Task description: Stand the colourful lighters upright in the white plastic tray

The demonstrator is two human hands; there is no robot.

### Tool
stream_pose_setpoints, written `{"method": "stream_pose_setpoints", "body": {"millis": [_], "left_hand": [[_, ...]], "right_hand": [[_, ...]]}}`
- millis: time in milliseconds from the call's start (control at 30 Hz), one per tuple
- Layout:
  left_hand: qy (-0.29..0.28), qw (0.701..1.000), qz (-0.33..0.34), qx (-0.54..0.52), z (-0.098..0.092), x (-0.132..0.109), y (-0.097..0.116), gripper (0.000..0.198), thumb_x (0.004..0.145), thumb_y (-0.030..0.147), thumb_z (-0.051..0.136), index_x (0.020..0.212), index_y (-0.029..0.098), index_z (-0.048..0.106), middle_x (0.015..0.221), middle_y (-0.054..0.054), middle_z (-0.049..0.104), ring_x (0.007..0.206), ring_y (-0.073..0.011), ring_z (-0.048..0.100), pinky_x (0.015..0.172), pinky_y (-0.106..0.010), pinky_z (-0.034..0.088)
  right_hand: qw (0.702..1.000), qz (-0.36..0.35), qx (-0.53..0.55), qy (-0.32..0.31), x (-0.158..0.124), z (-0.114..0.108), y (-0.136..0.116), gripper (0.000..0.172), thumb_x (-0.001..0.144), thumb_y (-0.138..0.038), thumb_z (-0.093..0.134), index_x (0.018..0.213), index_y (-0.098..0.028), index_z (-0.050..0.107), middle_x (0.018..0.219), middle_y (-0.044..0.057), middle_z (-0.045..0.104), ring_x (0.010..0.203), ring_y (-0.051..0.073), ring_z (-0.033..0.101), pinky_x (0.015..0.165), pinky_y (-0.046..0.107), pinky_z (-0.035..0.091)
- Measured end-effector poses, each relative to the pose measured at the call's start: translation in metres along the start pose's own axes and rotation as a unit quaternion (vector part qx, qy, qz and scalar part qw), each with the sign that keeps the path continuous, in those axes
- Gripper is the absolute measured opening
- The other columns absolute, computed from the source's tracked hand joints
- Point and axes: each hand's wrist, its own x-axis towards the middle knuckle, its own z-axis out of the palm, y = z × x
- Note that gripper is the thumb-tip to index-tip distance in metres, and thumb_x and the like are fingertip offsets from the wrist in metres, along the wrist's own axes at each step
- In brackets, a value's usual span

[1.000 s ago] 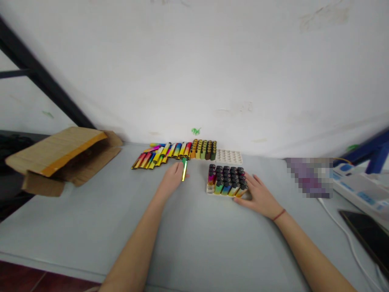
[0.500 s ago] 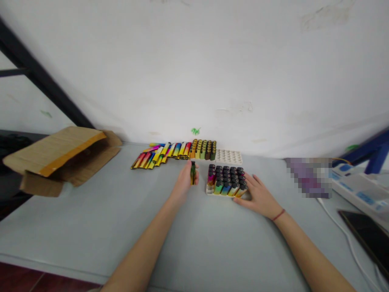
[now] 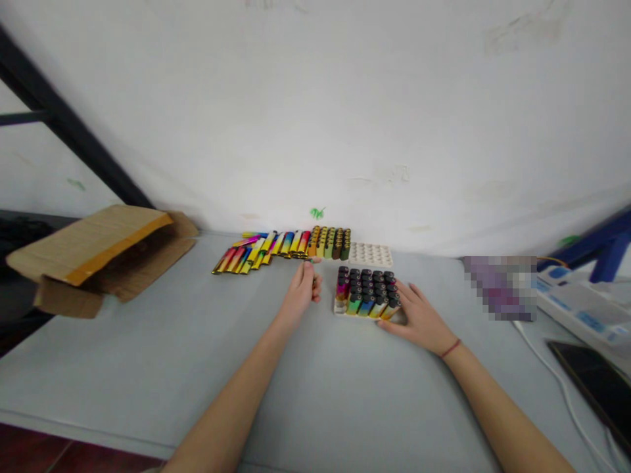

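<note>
My left hand (image 3: 298, 293) is closed around a green lighter (image 3: 314, 281), mostly hidden by the fingers, just left of a white tray (image 3: 340, 308). In that tray stand rows of upright lighters (image 3: 367, 299) with black tops and coloured bodies. A gap shows at its front left corner. My right hand (image 3: 421, 318) curls around the tray's right side, thumb at the front corner and fingers along the far side.
Behind lie loose bright lighters (image 3: 246, 253), beside a block of upright lighters (image 3: 329, 243) and a white holed tray (image 3: 371, 253). An open cardboard box (image 3: 113, 243) sits left. At right are a phone (image 3: 591, 381), a white cable (image 3: 552, 374) and a clear plastic case (image 3: 586, 309).
My left hand has turned, and the lighter in it, upright and plainly seen before, is now mostly hidden behind the fingers. My right hand and the filled tray have stayed in place.
</note>
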Motion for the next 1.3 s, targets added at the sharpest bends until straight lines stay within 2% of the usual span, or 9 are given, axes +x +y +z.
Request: {"method": "stream_pose_setpoints", "body": {"millis": [100, 167, 300, 433, 633, 900, 1133, 1300], "left_hand": [[0.004, 0.997, -0.06, -0.042, -0.002, 0.002, 0.003, 0.04, 0.084, 0.06, 0.048, 0.088, 0.021, 0.052, 0.051, 0.01, 0.031, 0.036, -0.004, 0.027, 0.037, -0.015, 0.024], [0.024, 0.994, -0.095, -0.044, -0.004, 0.003, 0.005, 0.049, 0.082, 0.066, 0.043, 0.068, 0.019, 0.046, 0.047, 0.01, 0.026, 0.034, -0.0035, 0.021, 0.035, -0.016, 0.018], [0.055, 0.994, -0.09, -0.024, -0.005, 0.002, 0.007, 0.06, 0.08, 0.073, 0.036, 0.051, 0.02, 0.035, 0.041, 0.008, 0.021, 0.032, -0.0039, 0.018, 0.034, -0.018, 0.016], [0.063, 0.994, -0.075, -0.042, -0.003, 0.0, 0.007, 0.057, 0.083, 0.066, 0.039, 0.049, 0.021, 0.031, 0.04, 0.009, 0.019, 0.032, -0.0042, 0.015, 0.033, -0.017, 0.013], [0.071, 0.99, -0.078, -0.094, 0.002, -0.002, 0.01, 0.047, 0.087, 0.05, 0.034, 0.051, 0.021, 0.03, 0.04, 0.009, 0.018, 0.032, -0.0045, 0.013, 0.033, -0.017, 0.011], [0.079, 0.988, -0.086, -0.105, 0.006, -0.004, 0.011, 0.046, 0.09, 0.044, 0.031, 0.051, 0.02, 0.03, 0.039, 0.008, 0.019, 0.033, -0.0049, 0.013, 0.033, -0.016, 0.012], [0.076, 0.99, -0.077, -0.095, 0.004, -0.004, 0.008, 0.052, 0.089, 0.056, 0.031, 0.051, 0.02, 0.03, 0.04, 0.009, 0.018, 0.032, -0.0046, 0.013, 0.033, -0.016, 0.012], [0.067, 0.989, -0.096, -0.086, 0.003, -0.003, 0.011, 0.048, 0.09, 0.048, 0.031, 0.051, 0.02, 0.029, 0.039, 0.009, 0.017, 0.032, -0.0048, 0.013, 0.034, -0.017, 0.011]], "right_hand": [[1.0, 0.0, -0.002, -0.001, 0.0, 0.0, 0.0, 0.078, 0.083, -0.063, 0.054, 0.142, -0.015, 0.04, 0.144, 0.02, 0.046, 0.135, 0.032, 0.04, 0.112, 0.058, 0.026], [1.0, 0.001, -0.002, -0.002, 0.0, 0.0, -0.001, 0.078, 0.083, -0.063, 0.054, 0.142, -0.015, 0.04, 0.143, 0.02, 0.046, 0.135, 0.032, 0.04, 0.112, 0.058, 0.025], [1.0, 0.0, 0.002, -0.003, 0.0, -0.001, 0.0, 0.078, 0.082, -0.063, 0.055, 0.143, -0.017, 0.038, 0.143, 0.019, 0.047, 0.136, 0.032, 0.039, 0.112, 0.059, 0.025], [1.0, -0.002, 0.0, -0.009, 0.0, -0.001, 0.0, 0.078, 0.083, -0.063, 0.054, 0.144, -0.017, 0.038, 0.145, 0.019, 0.045, 0.136, 0.032, 0.038, 0.112, 0.059, 0.025], [1.0, -0.001, -0.004, -0.008, -0.001, -0.001, 0.001, 0.079, 0.083, -0.062, 0.054, 0.144, -0.015, 0.037, 0.145, 0.019, 0.045, 0.136, 0.032, 0.038, 0.113, 0.058, 0.025], [1.0, -0.003, -0.008, -0.004, 0.0, 0.0, 0.001, 0.079, 0.083, -0.063, 0.054, 0.142, -0.014, 0.039, 0.144, 0.02, 0.046, 0.135, 0.032, 0.04, 0.113, 0.058, 0.026], [1.0, -0.001, -0.008, -0.007, 0.0, 0.0, 0.001, 0.078, 0.083, -0.063, 0.053, 0.143, -0.014, 0.038, 0.144, 0.019, 0.045, 0.136, 0.032, 0.039, 0.113, 0.058, 0.025], [1.0, 0.001, -0.009, -0.01, -0.001, 0.0, 0.002, 0.078, 0.083, -0.062, 0.055, 0.142, -0.013, 0.04, 0.144, 0.02, 0.046, 0.136, 0.032, 0.039, 0.113, 0.057, 0.025]]}}
